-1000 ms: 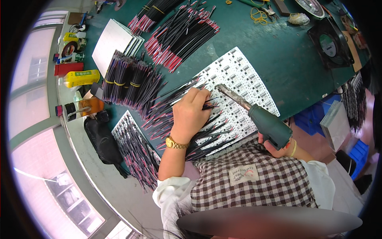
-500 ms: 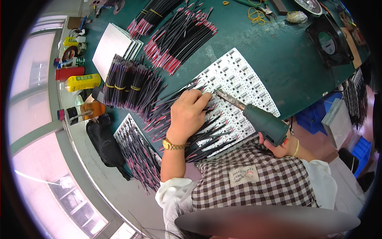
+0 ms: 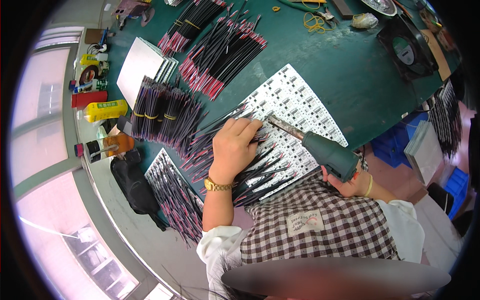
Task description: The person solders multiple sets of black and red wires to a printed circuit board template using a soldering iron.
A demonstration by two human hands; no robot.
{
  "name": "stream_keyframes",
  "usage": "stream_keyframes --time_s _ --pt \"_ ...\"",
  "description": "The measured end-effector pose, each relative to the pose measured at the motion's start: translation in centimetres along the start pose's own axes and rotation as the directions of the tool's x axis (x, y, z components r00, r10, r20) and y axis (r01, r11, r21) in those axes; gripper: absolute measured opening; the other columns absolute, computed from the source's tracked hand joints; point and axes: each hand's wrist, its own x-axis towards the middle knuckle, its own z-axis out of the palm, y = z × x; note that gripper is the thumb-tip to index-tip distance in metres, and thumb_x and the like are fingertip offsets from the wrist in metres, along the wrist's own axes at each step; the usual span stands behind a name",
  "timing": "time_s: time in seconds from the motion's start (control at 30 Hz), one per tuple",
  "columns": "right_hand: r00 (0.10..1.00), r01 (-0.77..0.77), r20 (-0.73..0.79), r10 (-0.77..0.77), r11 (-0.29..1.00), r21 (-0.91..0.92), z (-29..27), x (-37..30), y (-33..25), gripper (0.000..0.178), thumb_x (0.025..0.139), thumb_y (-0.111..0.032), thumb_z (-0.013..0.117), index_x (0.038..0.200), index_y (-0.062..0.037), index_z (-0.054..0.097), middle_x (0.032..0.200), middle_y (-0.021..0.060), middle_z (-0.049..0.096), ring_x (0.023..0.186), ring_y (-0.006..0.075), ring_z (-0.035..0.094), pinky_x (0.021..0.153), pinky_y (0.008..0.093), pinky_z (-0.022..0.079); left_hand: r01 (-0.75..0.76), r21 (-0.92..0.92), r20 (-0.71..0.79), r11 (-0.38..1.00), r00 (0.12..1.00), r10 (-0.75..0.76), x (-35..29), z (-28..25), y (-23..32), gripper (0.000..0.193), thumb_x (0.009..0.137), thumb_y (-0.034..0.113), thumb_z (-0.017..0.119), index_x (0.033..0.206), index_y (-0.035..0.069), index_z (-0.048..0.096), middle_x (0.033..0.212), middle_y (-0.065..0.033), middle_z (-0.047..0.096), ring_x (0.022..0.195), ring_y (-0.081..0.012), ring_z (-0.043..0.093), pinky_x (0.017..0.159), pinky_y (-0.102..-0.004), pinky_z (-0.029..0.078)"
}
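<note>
Curled over the board with the left hand (image 3: 233, 150), fingers drawn together; too hidden to tell whether gripping a wire. Closed with the right hand (image 3: 350, 185) around a dark green, pistol-shaped tool (image 3: 327, 152), scorched metal barrel ending just beside the left fingertips. Apparently joining wires to a white, black-patterned circuit board (image 3: 300, 107); likely calling for a steady wire and hot tip kept off fingers. Lying flat on the green table (image 3: 360, 95), wire-free at upper right, overlaid at left by thin black, red-ended wires (image 3: 265, 170). Farther out, up and left: yellow-banded wire bundles (image 3: 157, 107), stacked white panels (image 3: 140, 65).
</note>
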Motion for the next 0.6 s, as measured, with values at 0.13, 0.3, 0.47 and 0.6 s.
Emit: stream_keyframes --time_s 0.13,0.3,0.47,0.6 --pt "0.990 0.132 -0.049 -0.136 0.988 -0.082 0.3 -0.6 1.4 0.014 0.076 -0.004 0.066 0.090 -0.0026 0.062 0.077 0.0087 0.061 0.070 0.0240 0.060 0.065 0.0300 0.047 -0.021 0.019 -0.001 1.000 1.000 0.021 -0.1 -0.1 0.1 0.039 0.057 -0.002 0.063 0.093 0.011 0.065 0.080 -0.0026 0.059 0.068 -0.0219 0.053 0.059 -0.0321 0.047" --pt "0.987 0.037 -0.162 0.003 0.969 0.245 0.0 -0.9 0.5 0.024 0.083 -0.008 0.061 0.106 0.0004 0.060 0.077 0.0058 0.062 0.073 0.0185 0.061 0.072 0.0298 0.048 -0.038 0.048 0.043 0.998 0.998 0.036 -0.1 -0.6 0.4 0.037 0.061 -0.004 0.065 0.096 0.009 0.065 0.081 -0.0044 0.061 0.071 -0.0227 0.055 0.062 -0.0321 0.048" --pt "0.957 0.231 -0.234 -0.173 0.941 0.248 -0.2 -1.3 0.9 0.059 0.088 -0.038 0.056 0.130 0.0016 0.041 0.084 0.0102 0.059 0.067 0.0154 0.059 0.065 0.0308 0.049 0.014 -0.269 -0.304 0.963 0.948 -0.099 -1.8 -1.9 0.8 0.023 0.083 0.002 0.064 0.107 0.002 0.062 0.073 -0.0071 0.060 0.063 -0.0189 0.057 0.057 -0.0286 0.046" --pt "0.983 0.147 -0.141 -0.120 0.970 0.195 -0.7 -1.6 1.2 0.059 0.089 -0.039 0.056 0.130 0.0012 0.042 0.083 0.0109 0.059 0.065 0.0156 0.059 0.063 0.0308 0.049 0.064 -0.359 -0.335 0.931 0.922 -0.193 -2.9 -1.4 1.3 0.023 0.085 0.003 0.059 0.108 -0.002 0.053 0.069 -0.0070 0.056 0.053 -0.0193 0.053 0.052 -0.0285 0.043"
